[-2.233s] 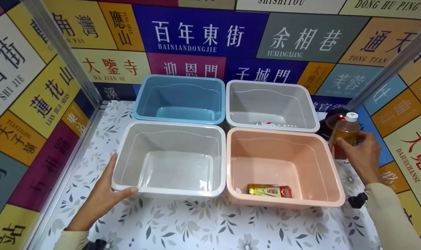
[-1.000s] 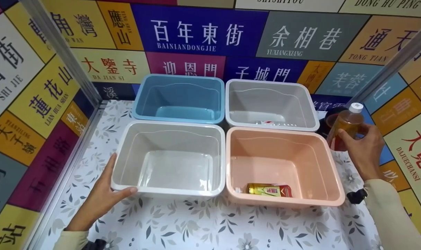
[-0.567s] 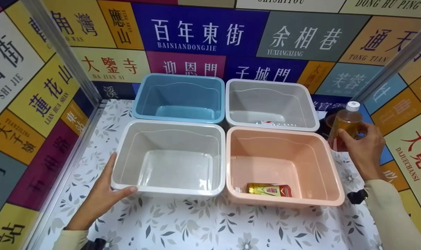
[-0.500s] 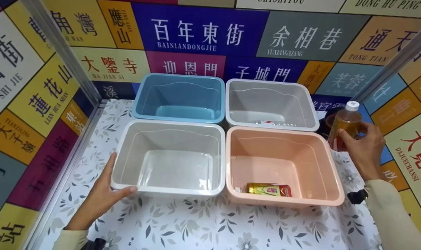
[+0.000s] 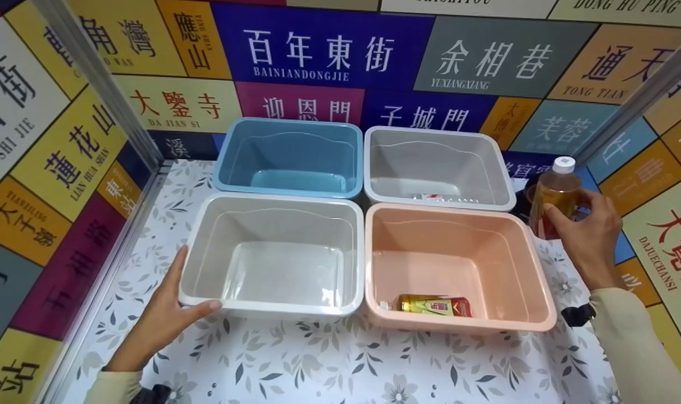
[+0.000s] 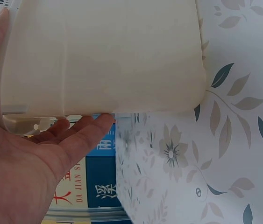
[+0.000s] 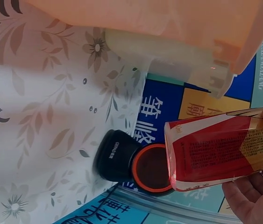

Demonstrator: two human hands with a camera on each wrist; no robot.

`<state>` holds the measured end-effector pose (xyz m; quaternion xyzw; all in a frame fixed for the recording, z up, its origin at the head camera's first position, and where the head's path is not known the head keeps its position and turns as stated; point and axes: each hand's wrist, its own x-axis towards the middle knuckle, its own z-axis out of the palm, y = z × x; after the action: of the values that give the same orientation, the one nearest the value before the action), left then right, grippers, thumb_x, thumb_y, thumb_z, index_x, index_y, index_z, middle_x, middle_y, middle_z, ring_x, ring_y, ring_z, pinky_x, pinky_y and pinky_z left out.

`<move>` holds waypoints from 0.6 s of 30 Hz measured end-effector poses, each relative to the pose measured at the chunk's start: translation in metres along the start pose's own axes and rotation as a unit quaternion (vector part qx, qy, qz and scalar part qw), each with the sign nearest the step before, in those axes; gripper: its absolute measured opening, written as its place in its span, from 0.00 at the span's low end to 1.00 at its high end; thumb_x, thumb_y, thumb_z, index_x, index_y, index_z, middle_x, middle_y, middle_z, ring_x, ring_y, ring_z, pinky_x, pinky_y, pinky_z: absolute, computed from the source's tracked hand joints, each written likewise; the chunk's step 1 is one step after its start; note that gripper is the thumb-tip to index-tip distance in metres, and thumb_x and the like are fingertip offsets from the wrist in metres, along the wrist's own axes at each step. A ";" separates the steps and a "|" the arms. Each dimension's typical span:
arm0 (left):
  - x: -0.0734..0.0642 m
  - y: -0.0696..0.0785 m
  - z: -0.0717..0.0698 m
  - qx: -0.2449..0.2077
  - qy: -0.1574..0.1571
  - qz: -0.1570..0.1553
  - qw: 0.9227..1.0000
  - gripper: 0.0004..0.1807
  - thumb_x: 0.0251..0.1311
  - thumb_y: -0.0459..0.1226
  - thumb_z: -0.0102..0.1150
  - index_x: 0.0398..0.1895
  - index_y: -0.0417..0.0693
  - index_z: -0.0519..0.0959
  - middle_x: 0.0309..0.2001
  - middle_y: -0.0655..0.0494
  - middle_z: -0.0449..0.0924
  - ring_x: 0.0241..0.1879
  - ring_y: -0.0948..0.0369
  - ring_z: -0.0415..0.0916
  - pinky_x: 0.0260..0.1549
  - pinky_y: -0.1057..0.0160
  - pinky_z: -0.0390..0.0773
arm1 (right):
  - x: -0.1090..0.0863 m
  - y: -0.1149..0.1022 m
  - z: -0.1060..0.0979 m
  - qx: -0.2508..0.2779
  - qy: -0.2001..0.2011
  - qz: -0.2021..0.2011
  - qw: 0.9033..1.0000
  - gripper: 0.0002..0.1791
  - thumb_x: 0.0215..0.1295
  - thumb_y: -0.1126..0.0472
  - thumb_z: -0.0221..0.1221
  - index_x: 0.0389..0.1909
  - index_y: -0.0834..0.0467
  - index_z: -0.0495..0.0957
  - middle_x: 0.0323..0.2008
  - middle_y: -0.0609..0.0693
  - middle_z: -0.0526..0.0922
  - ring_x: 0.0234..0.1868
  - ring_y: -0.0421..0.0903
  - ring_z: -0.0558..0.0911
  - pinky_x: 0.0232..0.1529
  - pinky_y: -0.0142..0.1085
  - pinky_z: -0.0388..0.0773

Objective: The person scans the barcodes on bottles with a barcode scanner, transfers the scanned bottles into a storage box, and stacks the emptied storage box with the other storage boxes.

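Note:
At the right side of the head view, my right hand [image 5: 593,241] pinches an upright drink bottle [image 5: 558,188] with a white cap and amber contents. The right wrist view shows the bottle's red, white and gold label [image 7: 206,158] and its base facing a black stand-like device [image 7: 117,156] with a round, red-ringed face. My left hand [image 5: 169,317] rests at the near left corner of the light grey tub [image 5: 284,269], its thumb on the front rim. Its fingers extend along the tub's outer side wall [image 6: 112,60] in the left wrist view.
A peach tub [image 5: 430,269] holds a yellow-and-red labelled bottle [image 5: 435,306] lying on its side. Behind stand a blue tub [image 5: 295,151] and another grey tub [image 5: 430,160] with a clear bottle [image 5: 433,198] partly hidden inside. Sign-printed panels [image 5: 329,50] surround the floral tabletop [image 5: 329,359].
My right hand has lifted the bottle higher beside the peach tub, tilting it and then bringing it more upright. The device's red light no longer shows in the head view. My left hand stays put.

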<state>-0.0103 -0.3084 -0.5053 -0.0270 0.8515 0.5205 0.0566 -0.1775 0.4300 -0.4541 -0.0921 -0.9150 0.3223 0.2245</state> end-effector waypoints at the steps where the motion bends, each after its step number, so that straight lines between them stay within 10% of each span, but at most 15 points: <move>1: 0.000 0.000 0.000 0.000 0.000 0.000 1.000 0.73 0.63 0.44 0.82 0.92 0.67 0.29 0.91 0.41 0.35 0.79 0.37 0.57 0.74 0.23 0.58 | 0.000 -0.001 0.000 0.002 0.001 -0.002 1.000 0.37 0.76 0.48 0.70 0.79 0.58 0.72 0.67 0.59 0.77 0.68 0.54 0.76 0.67 0.36 0.81; 7: -0.001 0.000 0.000 0.005 0.000 -0.002 1.000 0.73 0.63 0.45 0.82 0.92 0.68 0.29 0.91 0.42 0.35 0.80 0.36 0.56 0.74 0.21 0.57 | 0.001 -0.007 0.002 0.003 0.007 -0.018 1.000 0.36 0.75 0.50 0.71 0.78 0.58 0.73 0.66 0.59 0.78 0.66 0.54 0.77 0.68 0.41 0.81; 18: -0.001 0.001 0.000 0.010 0.001 0.003 1.000 0.74 0.63 0.46 0.83 0.92 0.66 0.29 0.90 0.40 0.37 0.78 0.35 0.58 0.73 0.21 0.59 | 0.004 -0.010 0.002 -0.005 0.009 -0.075 0.997 0.34 0.71 0.58 0.75 0.74 0.61 0.77 0.62 0.61 0.80 0.62 0.56 0.79 0.52 0.15 0.73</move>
<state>-0.0095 -0.3077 -0.5045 -0.0242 0.8571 0.5117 0.0544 -0.1822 0.4220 -0.4478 -0.0270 -0.9188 0.2994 0.2557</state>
